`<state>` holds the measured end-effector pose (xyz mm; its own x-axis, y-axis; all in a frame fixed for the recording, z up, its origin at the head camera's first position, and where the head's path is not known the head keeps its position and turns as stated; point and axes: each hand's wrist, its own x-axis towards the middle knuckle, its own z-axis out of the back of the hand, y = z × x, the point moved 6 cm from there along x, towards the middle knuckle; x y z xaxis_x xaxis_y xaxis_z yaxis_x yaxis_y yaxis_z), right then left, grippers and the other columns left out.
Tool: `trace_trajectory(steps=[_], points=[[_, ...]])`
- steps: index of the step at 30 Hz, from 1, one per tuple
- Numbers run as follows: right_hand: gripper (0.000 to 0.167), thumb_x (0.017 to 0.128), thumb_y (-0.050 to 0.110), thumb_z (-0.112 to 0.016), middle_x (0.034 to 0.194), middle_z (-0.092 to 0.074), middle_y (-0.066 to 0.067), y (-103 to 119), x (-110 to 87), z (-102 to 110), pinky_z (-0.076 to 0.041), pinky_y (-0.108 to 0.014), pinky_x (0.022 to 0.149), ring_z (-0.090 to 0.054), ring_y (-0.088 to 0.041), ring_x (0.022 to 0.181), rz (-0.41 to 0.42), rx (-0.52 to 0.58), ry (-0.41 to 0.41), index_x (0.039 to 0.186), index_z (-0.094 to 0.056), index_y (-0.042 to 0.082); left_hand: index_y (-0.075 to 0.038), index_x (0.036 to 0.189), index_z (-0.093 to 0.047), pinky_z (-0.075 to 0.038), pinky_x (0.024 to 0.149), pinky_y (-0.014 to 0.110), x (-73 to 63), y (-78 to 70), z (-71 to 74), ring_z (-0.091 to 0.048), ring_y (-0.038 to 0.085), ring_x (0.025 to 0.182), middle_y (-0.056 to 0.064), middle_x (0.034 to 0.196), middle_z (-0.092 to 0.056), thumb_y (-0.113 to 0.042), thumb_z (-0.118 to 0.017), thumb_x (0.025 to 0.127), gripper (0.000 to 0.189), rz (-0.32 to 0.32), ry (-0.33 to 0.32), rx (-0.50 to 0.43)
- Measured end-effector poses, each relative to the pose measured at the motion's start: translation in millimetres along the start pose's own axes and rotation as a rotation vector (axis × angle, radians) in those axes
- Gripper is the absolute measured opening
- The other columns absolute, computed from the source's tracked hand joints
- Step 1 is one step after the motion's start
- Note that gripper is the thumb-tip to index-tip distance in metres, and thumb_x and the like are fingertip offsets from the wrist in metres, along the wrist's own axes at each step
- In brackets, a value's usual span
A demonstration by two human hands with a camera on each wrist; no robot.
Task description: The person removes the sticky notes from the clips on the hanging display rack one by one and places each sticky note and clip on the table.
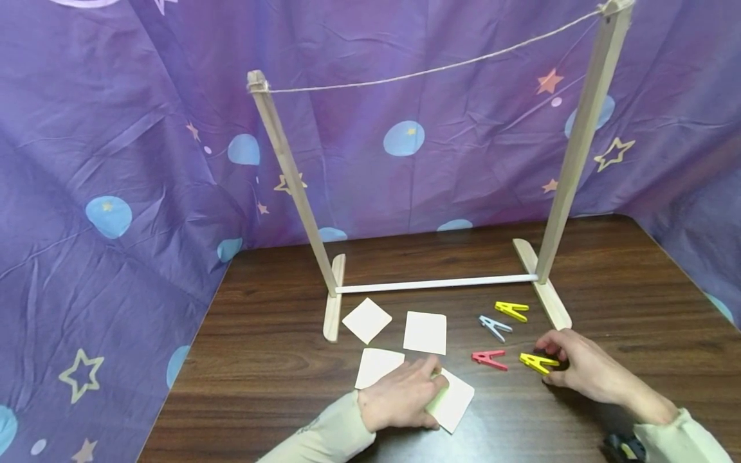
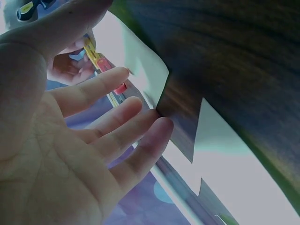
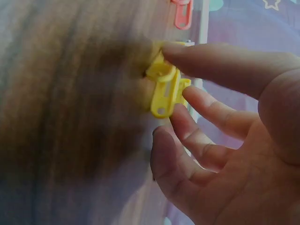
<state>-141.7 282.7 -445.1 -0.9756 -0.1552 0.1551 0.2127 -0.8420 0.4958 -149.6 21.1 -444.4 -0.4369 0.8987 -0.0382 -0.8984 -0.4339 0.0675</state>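
Near the table's front my left hand (image 1: 405, 392) is over the edge of a pale square sheet of paper (image 1: 457, 405). In the left wrist view its fingers (image 2: 136, 140) are spread and loosely bent, with nothing pinched between them. My right hand (image 1: 587, 366) is at a yellow clothespin (image 1: 535, 362) lying on the table, thumb and fingers on either side of it. In the right wrist view the thumb overlaps this clothespin (image 3: 164, 89); firm contact cannot be told. A red clothespin (image 1: 489, 359), a light blue clothespin (image 1: 494, 326) and another yellow clothespin (image 1: 512, 310) lie nearby.
More square sheets lie left of centre, among them one sheet (image 1: 425, 332) and a tilted sheet (image 1: 367, 320). Behind them stands a wooden frame with a left post (image 1: 295, 186), a right post (image 1: 579, 148), a sagging string (image 1: 440, 67) and a white bottom rod (image 1: 437, 283).
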Motion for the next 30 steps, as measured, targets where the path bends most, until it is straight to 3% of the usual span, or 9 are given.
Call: trace_trajectory(steps=[10, 14, 17, 20, 24, 27, 30], points=[[0.040, 0.068, 0.019, -0.086, 0.094, -0.064, -0.003, 13, 1.8, 34, -0.045, -0.026, 0.064, -0.056, -0.009, 0.076, 0.094, -0.105, -0.177, 0.101, -0.065, 0.009, -0.017, 0.101, -0.065, -0.046, 0.073, 0.017, -3.7, 1.2, 1.9, -0.055, 0.006, 0.093, 0.003, 0.122, -0.052, -0.050, -0.080, 0.071, 0.047, 0.010, 0.003, -0.008], [0.041, 0.066, 0.019, -0.087, 0.094, -0.063, -0.001, 23, 3.2, 48, -0.045, -0.027, 0.067, -0.055, -0.011, 0.080, 0.159, -0.170, -0.221, 0.101, -0.066, 0.011, -0.017, 0.104, -0.066, -0.047, 0.080, 0.019, -8.2, 4.5, 8.3, -0.057, 0.008, 0.101, 0.004, 0.125, -0.052, -0.051, -0.079, 0.072, 0.048, 0.001, -0.009, -0.023], [0.043, 0.068, 0.022, -0.086, 0.097, -0.063, -0.004, 35, 5.9, 61, -0.040, -0.028, 0.073, -0.056, -0.020, 0.088, 0.196, -0.207, -0.237, 0.103, -0.065, 0.011, -0.018, 0.109, -0.066, -0.047, 0.084, 0.021, -15.3, 13.0, 17.9, -0.058, 0.010, 0.102, 0.002, 0.124, -0.052, -0.052, -0.077, 0.074, 0.050, 0.022, -0.032, -0.039], [0.046, 0.070, 0.025, -0.084, 0.103, -0.062, -0.009, 50, 10.9, 74, -0.037, -0.034, 0.079, -0.055, -0.029, 0.095, 0.234, -0.226, -0.260, 0.108, -0.064, 0.009, -0.018, 0.113, -0.065, -0.048, 0.082, 0.025, -25.2, 30.0, 34.7, -0.058, 0.012, 0.104, 0.002, 0.126, -0.053, -0.054, -0.071, 0.080, 0.050, 0.086, -0.060, -0.034], [0.052, 0.071, 0.024, -0.083, 0.109, -0.060, -0.014, 72, 18.8, 95, -0.037, -0.044, 0.083, -0.053, -0.035, 0.100, 0.309, -0.244, -0.320, 0.114, -0.062, 0.005, -0.014, 0.124, -0.060, -0.050, 0.091, 0.036, -39.4, 61.7, 70.4, -0.053, 0.023, 0.125, 0.008, 0.138, -0.050, -0.056, -0.060, 0.088, 0.055, 0.196, -0.126, -0.038], [0.052, 0.076, 0.025, -0.079, 0.116, -0.058, -0.017, 89, 24.3, 111, -0.036, -0.051, 0.085, -0.051, -0.040, 0.106, 0.361, -0.254, -0.376, 0.120, -0.060, 0.002, -0.011, 0.135, -0.052, -0.044, 0.102, 0.048, -49.7, 85.6, 101.2, -0.042, 0.031, 0.137, 0.014, 0.146, -0.045, -0.054, -0.057, 0.091, 0.062, 0.281, -0.224, -0.093], [0.048, 0.086, 0.024, -0.070, 0.124, -0.054, -0.023, 103, 30.6, 123, -0.035, -0.057, 0.087, -0.048, -0.046, 0.111, 0.392, -0.246, -0.434, 0.126, -0.057, -0.001, -0.009, 0.141, -0.047, -0.041, 0.104, 0.053, -58.8, 106.0, 129.3, -0.037, 0.035, 0.140, 0.016, 0.149, -0.042, -0.050, -0.056, 0.092, 0.064, 0.370, -0.355, -0.127]])
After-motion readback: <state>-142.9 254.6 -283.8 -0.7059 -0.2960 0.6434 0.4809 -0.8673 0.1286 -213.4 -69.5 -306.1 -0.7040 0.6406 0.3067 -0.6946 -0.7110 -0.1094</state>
